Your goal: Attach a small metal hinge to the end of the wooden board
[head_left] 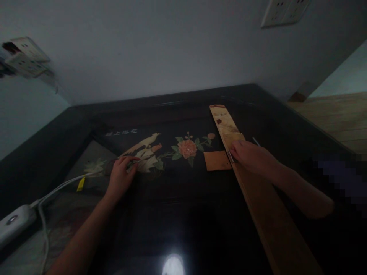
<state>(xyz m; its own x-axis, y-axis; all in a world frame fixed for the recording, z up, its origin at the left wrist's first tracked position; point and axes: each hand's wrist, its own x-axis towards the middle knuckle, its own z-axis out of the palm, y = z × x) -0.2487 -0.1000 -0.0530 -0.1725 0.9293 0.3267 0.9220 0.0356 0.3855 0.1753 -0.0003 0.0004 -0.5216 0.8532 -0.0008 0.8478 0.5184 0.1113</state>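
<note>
- Strip [229,131]: a long tan wooden strip with a printed picture at its far end, lying on the dark table [177,214] and running from the far right-centre toward the near right edge; the nearer length is plain wood.
- Right hand [249,156]: laid palm-down across the strip near its printed part, fingers curled low over its left edge; whether they pinch anything cannot be told; something small and metallic shows at the fingertips.
- Card [217,160]: a small orange-brown square flat on the table, touching or just beside the strip's left edge at the right fingertips.
- Left hand [122,175]: resting on the table well apart to the left, fingers loosely bent on the inlaid bird [146,147]; it appears to hold nothing, though a white cable [61,187] ends near it.
- Judged technique: keep the right palm pressing flat so the strip does not slide on the glossy top; the left hand serves best as a brace.
- Surroundings: an inlaid flower [187,148] between the hands; a white charger [14,223] at the near left; wall sockets [283,11] above.
</note>
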